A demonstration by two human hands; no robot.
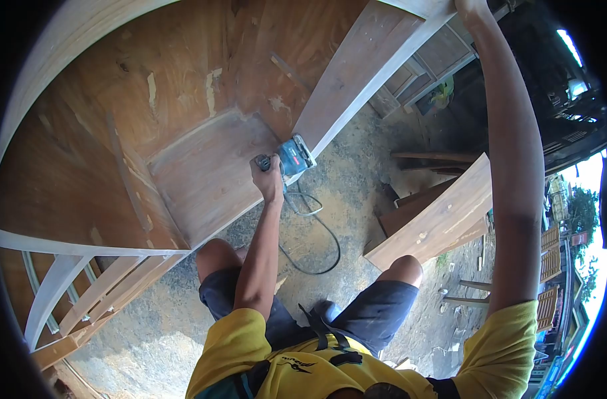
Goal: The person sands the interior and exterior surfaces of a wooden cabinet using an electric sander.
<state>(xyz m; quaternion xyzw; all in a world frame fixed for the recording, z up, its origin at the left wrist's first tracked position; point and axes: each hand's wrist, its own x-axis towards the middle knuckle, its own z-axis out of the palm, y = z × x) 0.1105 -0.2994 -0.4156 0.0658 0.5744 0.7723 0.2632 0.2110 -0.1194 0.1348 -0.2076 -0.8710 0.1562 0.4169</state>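
Observation:
My left hand [269, 176] is wrapped round the dark grip of a blue power sander [295, 158]. The sander rests at the edge of a large curved wooden piece [210, 166], where a flat panel meets a long pale rail [370, 76]. High at the top edge of the view, my right hand [472, 8] is near the upper end of that rail. Only its wrist side shows, and its fingers are cut off.
A black cord [335, 243] loops on the concrete floor [303, 233] below the sander. Wooden boards [443, 213] lean at the right, near my knee. Curved slats [57, 299] stand at the lower left. A panelled wooden piece [440, 53] stands at the upper right.

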